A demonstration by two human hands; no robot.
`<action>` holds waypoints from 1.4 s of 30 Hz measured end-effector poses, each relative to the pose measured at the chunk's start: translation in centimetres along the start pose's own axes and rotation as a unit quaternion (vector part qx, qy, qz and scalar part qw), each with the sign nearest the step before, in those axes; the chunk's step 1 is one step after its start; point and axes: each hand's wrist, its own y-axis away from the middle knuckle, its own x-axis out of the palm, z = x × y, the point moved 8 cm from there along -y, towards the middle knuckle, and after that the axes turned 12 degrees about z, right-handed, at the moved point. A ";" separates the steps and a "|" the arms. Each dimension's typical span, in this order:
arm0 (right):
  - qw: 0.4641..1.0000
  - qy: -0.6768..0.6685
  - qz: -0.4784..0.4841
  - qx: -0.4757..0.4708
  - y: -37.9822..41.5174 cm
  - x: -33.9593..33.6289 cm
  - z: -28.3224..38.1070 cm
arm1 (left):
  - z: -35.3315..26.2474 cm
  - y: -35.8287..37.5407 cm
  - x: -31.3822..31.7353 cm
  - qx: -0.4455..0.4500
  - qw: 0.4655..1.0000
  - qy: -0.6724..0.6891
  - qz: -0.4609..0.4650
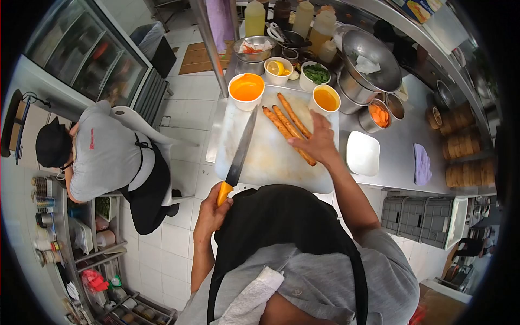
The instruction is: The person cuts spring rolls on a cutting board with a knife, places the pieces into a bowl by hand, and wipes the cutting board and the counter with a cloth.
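Note:
My left hand (213,213) is wrapped round the yellow handle of a long knife (242,149), whose blade points away from me over the left edge of the white cutting board (254,162). On the board lie three long, thin browned rolls (292,115), slanting side by side. My right hand (319,140) is open, fingers spread, beside the rolls' right side. Its thumb reaches over the nearest roll; whether it touches is unclear. Beyond the rolls stand an orange-sauce bowl (246,89) and a yellow-orange sauce bowl (325,99).
Bowls of lemon (278,69) and green leaves (316,75) stand behind the board, near squeeze bottles (254,19). To the right are a carrot container (378,115), white square dish (363,154) and purple cloth (422,163). A person (108,151) bends at the left.

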 end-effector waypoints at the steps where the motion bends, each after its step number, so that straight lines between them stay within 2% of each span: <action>1: 0.998 -0.048 -0.018 -0.022 0.8 -1.6 -0.3 | -0.1 -0.1 0.1 0.001 1.000 -0.003 0.001; 3: 0.986 -0.139 -0.068 -0.057 2.9 -5.8 -2.3 | 2.2 -0.3 0.0 0.003 0.999 0.036 -0.009; 4: 0.984 -0.141 -0.098 -0.056 4.3 -7.5 -3.4 | 3.0 -0.4 0.0 -0.013 0.998 0.061 -0.014; 5: 0.974 -0.179 -0.128 -0.050 5.5 -8.7 -5.6 | 3.0 -0.6 -0.1 -0.002 0.999 0.038 -0.015; 8: 0.949 -0.229 -0.197 0.092 9.5 -11.4 -12.9 | 2.7 -0.9 -0.1 -0.035 0.999 0.003 -0.003; 10: 0.925 -0.230 -0.250 0.171 12.5 -11.5 -18.1 | 2.7 -1.2 0.0 -0.053 0.998 -0.035 0.015; 13: 0.901 -0.224 -0.281 0.242 16.3 -11.4 -21.6 | 1.9 -1.4 -0.1 -0.027 0.998 -0.060 0.003; 14: 0.895 -0.235 -0.287 0.246 17.0 -11.1 -22.4 | 2.6 -1.6 -0.2 -0.016 0.999 -0.043 -0.005; 17: 0.890 -0.242 -0.285 0.260 18.2 -9.1 -24.6 | 0.6 -2.2 -0.8 0.039 0.981 -0.188 0.013; 18: 0.886 -0.256 -0.285 0.261 18.7 -8.2 -25.5 | 0.1 -2.1 -0.9 0.071 0.980 -0.187 -0.012; 20: 0.879 -0.278 -0.284 0.265 19.4 -7.0 -25.4 | -0.5 -2.2 -0.6 0.051 0.979 -0.198 -0.008; 23: 0.903 -0.273 -0.247 0.222 18.9 -5.2 -22.0 | -0.7 -2.2 -0.8 0.042 0.978 -0.205 -0.008; 24: 0.904 -0.305 -0.240 0.180 18.4 -3.2 -22.1 | -0.6 -2.1 -1.0 0.044 0.978 -0.205 -0.010; 25: 0.920 -0.295 -0.191 0.173 17.7 -2.9 -19.1 | -0.2 -1.9 -1.0 0.027 0.983 -0.184 -0.012; 27: 0.905 -0.387 -0.121 0.130 16.1 0.3 -16.1 | 0.5 -1.7 -1.0 -0.004 0.990 -0.141 -0.015; 31: 0.929 -0.355 -0.012 0.105 13.6 4.0 -10.5 | -0.1 -1.0 -0.9 0.043 0.986 -0.157 -0.030; 33: 0.924 -0.366 -0.007 0.105 12.5 4.5 -9.6 | -0.3 -0.6 -0.9 0.040 0.984 -0.171 -0.027; 36: 0.945 -0.308 -0.075 0.079 11.5 3.2 -9.8 | -0.9 -0.2 -0.6 0.032 0.985 -0.169 -0.028; 39: 0.973 -0.201 -0.044 0.100 10.4 3.4 -10.6 | -0.8 0.2 -0.4 0.038 0.988 -0.149 -0.033; 42: 0.973 -0.219 -0.039 0.060 8.3 4.0 -9.9 | -0.8 0.3 -0.3 0.057 0.984 -0.163 -0.040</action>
